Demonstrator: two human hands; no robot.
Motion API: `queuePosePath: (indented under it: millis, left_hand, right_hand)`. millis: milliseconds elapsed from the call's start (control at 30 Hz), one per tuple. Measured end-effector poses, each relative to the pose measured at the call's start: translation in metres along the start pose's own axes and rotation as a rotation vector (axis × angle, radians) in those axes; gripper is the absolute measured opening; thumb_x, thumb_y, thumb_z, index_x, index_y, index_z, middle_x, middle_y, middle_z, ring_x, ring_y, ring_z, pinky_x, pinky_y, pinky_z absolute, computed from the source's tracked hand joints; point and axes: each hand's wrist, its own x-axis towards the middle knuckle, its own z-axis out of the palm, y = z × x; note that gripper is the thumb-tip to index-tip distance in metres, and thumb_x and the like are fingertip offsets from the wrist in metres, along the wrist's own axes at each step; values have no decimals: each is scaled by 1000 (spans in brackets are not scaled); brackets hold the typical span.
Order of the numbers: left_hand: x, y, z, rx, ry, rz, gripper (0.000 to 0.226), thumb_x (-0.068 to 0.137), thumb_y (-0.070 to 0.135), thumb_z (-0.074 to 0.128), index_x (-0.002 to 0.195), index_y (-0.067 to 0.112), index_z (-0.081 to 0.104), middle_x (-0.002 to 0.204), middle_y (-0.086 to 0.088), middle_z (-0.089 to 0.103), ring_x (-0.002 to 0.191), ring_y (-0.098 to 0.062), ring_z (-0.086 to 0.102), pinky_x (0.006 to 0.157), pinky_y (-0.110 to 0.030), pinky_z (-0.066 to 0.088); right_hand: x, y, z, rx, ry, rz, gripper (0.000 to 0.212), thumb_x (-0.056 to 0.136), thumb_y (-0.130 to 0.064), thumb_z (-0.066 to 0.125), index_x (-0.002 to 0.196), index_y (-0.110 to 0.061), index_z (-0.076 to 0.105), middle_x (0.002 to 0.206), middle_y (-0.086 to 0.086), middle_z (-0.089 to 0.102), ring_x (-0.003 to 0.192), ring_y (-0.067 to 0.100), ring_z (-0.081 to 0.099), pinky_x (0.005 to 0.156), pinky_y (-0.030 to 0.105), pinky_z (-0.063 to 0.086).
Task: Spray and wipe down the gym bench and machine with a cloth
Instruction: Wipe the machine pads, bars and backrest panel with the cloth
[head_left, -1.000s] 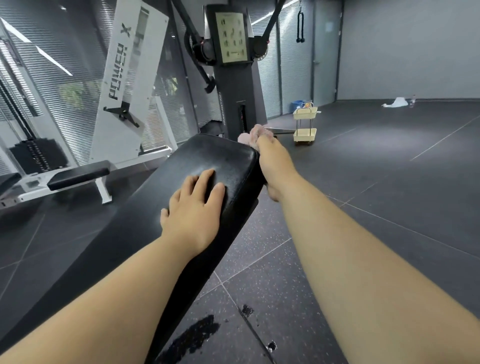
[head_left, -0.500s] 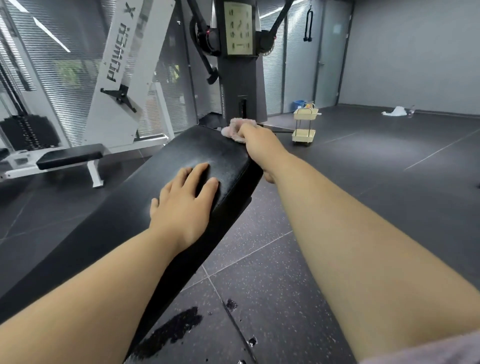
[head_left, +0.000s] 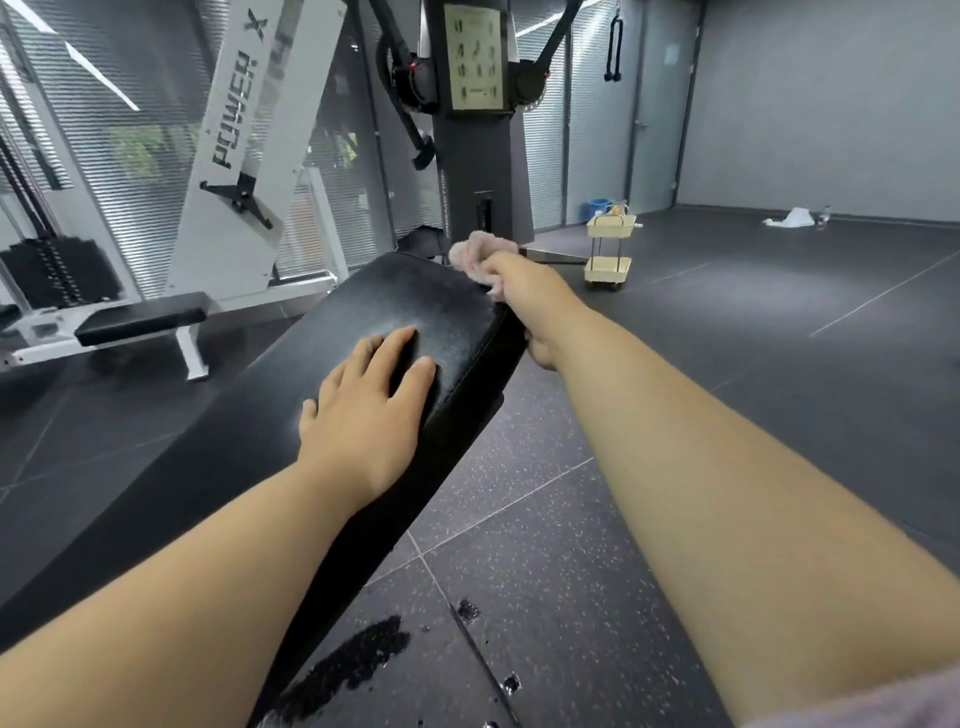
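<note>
A black padded gym bench runs from the lower left up to the middle of the view, its surface dull with a damp sheen. My left hand lies flat on the pad near its right edge, fingers spread. My right hand is closed on a fluffy pink cloth and presses it against the far right corner of the pad. Behind the bench stands a dark cable machine with an exercise chart on its column.
A white POWER X machine with a flat bench stands at the left. A small cream trolley sits behind the cable machine. A white rag lies on the far floor. Wet patches mark the dark floor tiles below the bench.
My right hand has slid the cloth leftward along the bench's far edge, from the right side to the top corner. My left hand stays flat on the pad.
</note>
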Motion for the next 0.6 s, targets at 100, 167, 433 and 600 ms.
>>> queuePosePath:
  millis: [100,167,433,600]
  left_hand:
    - [1,0,0,-5,7,7,49,96,59,26,144,50,28,151,22,28,143,-17,23,116,-54,18]
    - [1,0,1,-9,4,4,48,97,57,27,144,49,30,150,22,30,143,-17,23,116,-54,18]
    - [-1,0,0,-29,7,12,48,98,55,27,145,48,30,152,22,29,144,-16,23,117,-54,16]
    - [1,-1,1,-72,16,25,61,85,63,23,143,49,32,149,26,32,142,-12,26,117,-52,19]
  right_hand:
    - [9,6,12,-31,70,59,22,87,-32,52,86,-13,63,85,-5,60,95,16,57,86,35,42]
    - [-7,18,16,30,231,-10,21,89,-29,53,98,-15,66,80,-14,62,87,3,56,83,30,43]
    - [-31,35,-17,104,267,-86,22,93,-9,49,98,-17,69,78,5,73,57,11,62,62,28,57]
    - [18,39,4,529,101,187,24,94,-18,42,74,-19,55,56,-2,56,45,15,52,52,23,44]
